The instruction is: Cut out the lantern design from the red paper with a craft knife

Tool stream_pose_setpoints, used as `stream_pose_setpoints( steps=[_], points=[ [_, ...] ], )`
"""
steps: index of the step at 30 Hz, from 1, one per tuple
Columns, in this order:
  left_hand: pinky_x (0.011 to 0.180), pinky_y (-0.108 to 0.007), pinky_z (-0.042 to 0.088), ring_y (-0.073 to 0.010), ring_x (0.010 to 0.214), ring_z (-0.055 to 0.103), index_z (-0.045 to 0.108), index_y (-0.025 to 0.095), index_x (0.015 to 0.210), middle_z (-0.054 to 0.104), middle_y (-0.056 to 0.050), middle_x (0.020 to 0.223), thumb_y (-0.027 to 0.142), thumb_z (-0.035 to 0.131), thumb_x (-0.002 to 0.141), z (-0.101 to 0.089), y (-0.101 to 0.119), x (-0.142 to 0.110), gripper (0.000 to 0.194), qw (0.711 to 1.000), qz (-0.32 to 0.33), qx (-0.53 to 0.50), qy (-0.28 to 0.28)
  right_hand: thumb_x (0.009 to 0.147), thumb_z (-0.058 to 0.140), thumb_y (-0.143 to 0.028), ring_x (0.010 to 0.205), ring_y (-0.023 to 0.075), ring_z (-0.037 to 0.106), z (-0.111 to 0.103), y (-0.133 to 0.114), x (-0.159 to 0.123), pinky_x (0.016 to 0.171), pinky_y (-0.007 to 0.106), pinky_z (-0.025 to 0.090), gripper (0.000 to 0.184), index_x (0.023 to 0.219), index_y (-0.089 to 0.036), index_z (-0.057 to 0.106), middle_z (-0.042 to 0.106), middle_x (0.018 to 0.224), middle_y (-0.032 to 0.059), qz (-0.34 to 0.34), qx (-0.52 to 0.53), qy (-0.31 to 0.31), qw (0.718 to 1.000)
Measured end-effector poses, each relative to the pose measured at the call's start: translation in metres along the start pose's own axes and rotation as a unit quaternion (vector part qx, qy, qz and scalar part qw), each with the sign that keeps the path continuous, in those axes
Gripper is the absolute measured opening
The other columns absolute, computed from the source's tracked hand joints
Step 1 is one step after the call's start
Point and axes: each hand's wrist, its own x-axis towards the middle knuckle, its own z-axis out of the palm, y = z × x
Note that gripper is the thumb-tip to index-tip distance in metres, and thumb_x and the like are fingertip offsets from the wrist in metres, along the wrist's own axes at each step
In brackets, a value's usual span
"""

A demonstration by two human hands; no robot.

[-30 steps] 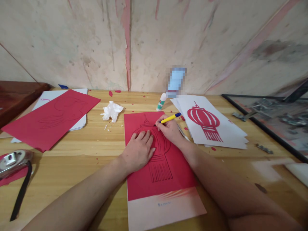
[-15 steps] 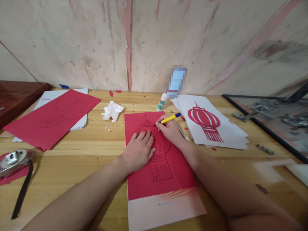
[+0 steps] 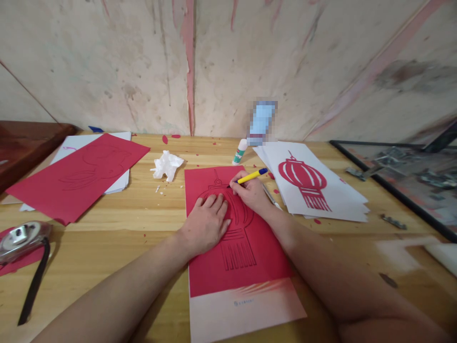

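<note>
A sheet of red paper (image 3: 207, 278) bears a lantern drawn in dark lines, with a tasselled bottom. Under it lies a pale sheet (image 3: 246, 314) whose lower end sticks out. My left hand (image 3: 206, 221) lies flat on the red paper, fingers stretched across the lantern's left side. My right hand (image 3: 252, 193) grips a yellow pen (image 3: 252, 176) with a blue end; its tip meets the paper near the lantern's top. Part of the drawing is hidden beneath both hands. A slim white tool (image 3: 272, 197) lies partly covered by my right wrist.
To the right, a red cut-paper lantern (image 3: 303, 174) lies on stacked white sheets (image 3: 342, 202). Behind stand a glue stick (image 3: 240, 152) and a blurred-out phone (image 3: 262, 121). Leftward are crumpled tissue (image 3: 167, 166), another red sheet (image 3: 46, 190) with a drawing, and a round metal-and-clear device (image 3: 23, 240) with a strap.
My right hand and the pen have shifted very slightly to the left along the lantern's top. My left hand stays in place on the paper.
</note>
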Motion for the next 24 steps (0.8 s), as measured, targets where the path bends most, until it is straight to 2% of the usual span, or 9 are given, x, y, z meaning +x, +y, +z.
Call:
stream_pose_setpoints(
  steps=[4,16,24],
  points=[
    [0.095,-0.048,0.045,-0.0307,0.120,0.053,0.056,0.009,0.133,0.057,-0.016,0.141,0.035,0.038,0.102,0.0007,-0.0007,0.0001,0.045,1.000,-0.001,-0.003,0.002,0.078,0.058,-0.035,0.058,0.0166,0.053,0.0003,0.0004,0.0003,0.062,0.031,0.041,0.013,0.074,-0.023,0.054,0.054,0.058,-0.0020,-0.007,-0.007,0.012,1.000],
    [0.096,-0.048,0.044,-0.0314,0.121,0.053,0.056,0.009,0.134,0.057,-0.016,0.141,0.036,0.037,0.103,-0.0003,-0.0007,0.0005,0.046,1.000,-0.001,0.000,-0.002,0.079,0.057,-0.035,0.056,0.0155,0.051,0.0010,0.0032,0.0014,0.061,0.030,0.041,0.012,0.076,-0.024,0.054,0.053,0.059,-0.0031,-0.016,0.013,-0.022,1.000],
    [0.096,-0.047,0.044,-0.0307,0.121,0.053,0.056,0.010,0.133,0.058,-0.015,0.141,0.036,0.037,0.103,0.0024,-0.0006,-0.0008,0.045,1.000,-0.001,0.001,0.009,0.078,0.057,-0.034,0.058,0.0161,0.052,0.0006,0.0030,0.0015,0.062,0.031,0.042,0.011,0.075,-0.023,0.054,0.054,0.060,-0.0024,-0.011,0.010,-0.015,1.000]
  ],
)
